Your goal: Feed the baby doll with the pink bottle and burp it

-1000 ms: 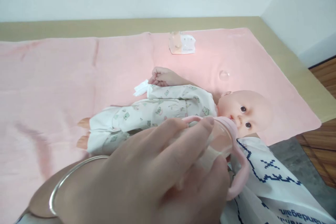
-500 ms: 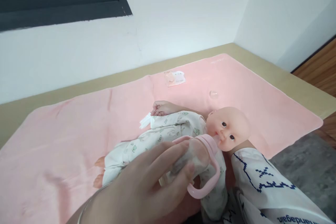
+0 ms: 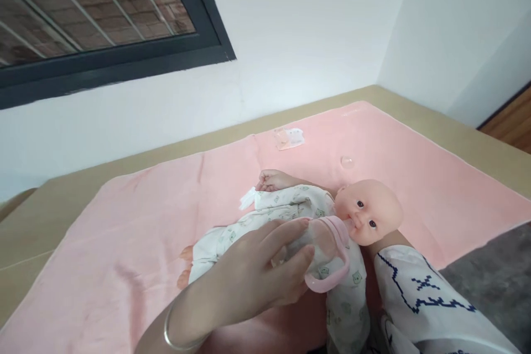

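Note:
A bald doll (image 3: 369, 212) in a white patterned outfit lies on its back on a pink mat (image 3: 166, 221), its head resting over my right forearm. My left hand (image 3: 286, 260), with a bangle at the wrist, grips a clear bottle (image 3: 326, 240) with a pink collar and handles. The bottle lies tilted over the doll's chest, its teat at the doll's mouth. Beyond the doll's body, my right hand (image 3: 270, 180) has curled fingers at the doll's sleeved arm. Something white (image 3: 248, 198) sticks out beside that cuff.
A small packet (image 3: 289, 139) and a clear round cap (image 3: 347, 162) lie on the mat behind the doll. The mat covers a tan surface (image 3: 136, 157) against white walls. A dark-framed window (image 3: 124, 61) is at upper left.
The view has tilted up and to the left, showing more window. My left hand still holds the bottle at the doll's mouth, and the doll's pose looks unchanged.

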### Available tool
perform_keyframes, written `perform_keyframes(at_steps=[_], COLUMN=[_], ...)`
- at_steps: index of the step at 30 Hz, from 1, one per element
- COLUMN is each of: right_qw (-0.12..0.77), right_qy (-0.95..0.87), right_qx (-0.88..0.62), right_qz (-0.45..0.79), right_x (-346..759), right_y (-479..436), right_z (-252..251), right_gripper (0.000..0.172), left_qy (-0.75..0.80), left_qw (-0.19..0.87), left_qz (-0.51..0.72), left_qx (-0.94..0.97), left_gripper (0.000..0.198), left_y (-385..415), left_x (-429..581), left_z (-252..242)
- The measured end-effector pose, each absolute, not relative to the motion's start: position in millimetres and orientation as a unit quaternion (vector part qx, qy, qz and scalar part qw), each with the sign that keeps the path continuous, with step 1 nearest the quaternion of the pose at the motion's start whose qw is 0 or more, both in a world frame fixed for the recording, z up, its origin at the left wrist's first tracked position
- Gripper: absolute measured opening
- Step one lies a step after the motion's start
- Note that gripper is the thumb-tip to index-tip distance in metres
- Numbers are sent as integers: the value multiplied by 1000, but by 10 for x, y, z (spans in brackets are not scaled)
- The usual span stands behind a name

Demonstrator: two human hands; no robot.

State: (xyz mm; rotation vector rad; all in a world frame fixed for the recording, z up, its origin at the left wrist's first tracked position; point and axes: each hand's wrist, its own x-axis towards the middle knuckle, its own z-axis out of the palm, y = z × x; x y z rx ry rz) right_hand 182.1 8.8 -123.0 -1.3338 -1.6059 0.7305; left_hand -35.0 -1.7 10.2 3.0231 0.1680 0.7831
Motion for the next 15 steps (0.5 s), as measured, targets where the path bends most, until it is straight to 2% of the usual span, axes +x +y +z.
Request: perform_keyframes(at_steps=[5, 7, 11, 15], right_qw=[641, 671, 603, 451], right_qy=[-513, -501, -596, -714], right_qx=[-562, -535, -484, -457], right_qz=[101, 110, 216, 279], right_x=[1884, 1867, 1796, 1856], right_y=[260, 390, 504, 308], right_z=[-890, -722, -682, -1268], right_gripper=[28, 24, 29, 39], left_qy=[41, 45, 55, 58], left_qw=[-11, -24, -38, -43], left_qz=[276, 280, 263, 251], left_qx=[960, 959, 962, 965], left_gripper=[10, 10, 19, 27], left_y=[2, 9, 2, -57], left_x=[-289, -281, -282, -283], left_z=[72, 37, -47, -80])
